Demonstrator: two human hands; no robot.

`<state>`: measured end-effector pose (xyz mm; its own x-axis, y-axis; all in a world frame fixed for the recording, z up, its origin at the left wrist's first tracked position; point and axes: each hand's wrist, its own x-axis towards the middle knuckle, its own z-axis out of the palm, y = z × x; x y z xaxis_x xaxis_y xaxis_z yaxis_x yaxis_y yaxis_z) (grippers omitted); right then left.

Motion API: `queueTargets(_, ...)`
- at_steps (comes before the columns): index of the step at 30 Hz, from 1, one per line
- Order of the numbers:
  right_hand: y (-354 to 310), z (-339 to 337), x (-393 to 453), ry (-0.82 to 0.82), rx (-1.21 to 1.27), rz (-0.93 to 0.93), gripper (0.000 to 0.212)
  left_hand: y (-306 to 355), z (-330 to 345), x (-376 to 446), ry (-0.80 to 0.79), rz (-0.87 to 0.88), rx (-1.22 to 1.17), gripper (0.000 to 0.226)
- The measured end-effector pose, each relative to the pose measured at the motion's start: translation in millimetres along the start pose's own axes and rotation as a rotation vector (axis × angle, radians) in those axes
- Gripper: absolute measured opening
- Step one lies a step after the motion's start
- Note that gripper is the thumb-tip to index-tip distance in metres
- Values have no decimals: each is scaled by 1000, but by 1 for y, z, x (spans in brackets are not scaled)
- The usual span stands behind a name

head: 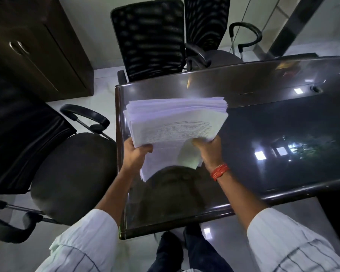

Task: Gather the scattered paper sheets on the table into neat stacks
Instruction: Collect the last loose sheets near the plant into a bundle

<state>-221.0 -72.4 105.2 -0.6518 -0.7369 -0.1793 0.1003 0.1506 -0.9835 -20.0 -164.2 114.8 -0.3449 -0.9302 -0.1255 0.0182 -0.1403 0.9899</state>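
- Hands first: your left hand (138,152) and right hand (209,149) each grip the near edge of the paper stack (177,122).
- Stack is thick, white, top sheet printed, far edges fanned unevenly.
- You hold it over the glossy dark table (283,124), near its left end.

Dim room. Bright square glare spots sit on the glossy table (283,122) right of the fingers. Edges bow and blur with wide-angle distortion.

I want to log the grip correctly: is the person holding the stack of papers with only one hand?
No, both the left hand and the right hand grip the near edge of the paper stack.
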Motion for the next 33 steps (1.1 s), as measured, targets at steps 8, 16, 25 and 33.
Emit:
queueTargets(8, 28, -13, -17, 17, -88, 17, 36, -51, 12, -25, 114, -64, 123, 43)
queueTargets(16, 27, -14, -15, -35, -41, -13, 40, -35, 16, -32, 175, 14, 110, 29)
queueTargets(25, 43, -12, -13, -33, -72, 145, 29, -66, 24, -27, 126, -261, 177, 10)
queueTargets(33, 8, -82, 9, 135, -117, 137, 27, -22, 94, -10, -158, -371, 207, 19)
